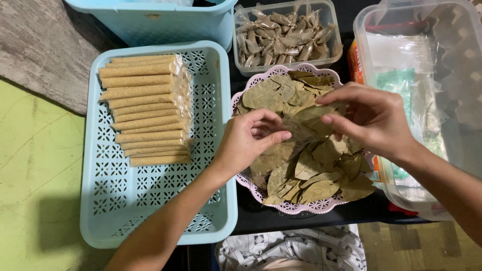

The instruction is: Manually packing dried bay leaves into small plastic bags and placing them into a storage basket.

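Observation:
Both hands work over a pink lace-edged basket (301,207) heaped with dried brown leaves (307,175). My right hand (374,120) pinches one large dried leaf (312,119) by its right side, above the heap. My left hand (249,141) has its thumb and fingers closed on the same leaf's left edge. The leaf is stretched between the two hands.
A light blue perforated tray (115,200) on the left holds a row of several wrapped tan rolls (145,108). A clear tub of small wrapped packets (286,35) stands behind the basket. A large clear plastic box (427,75) is at right, a blue bin (160,20) at top, patterned cloth (291,251) below.

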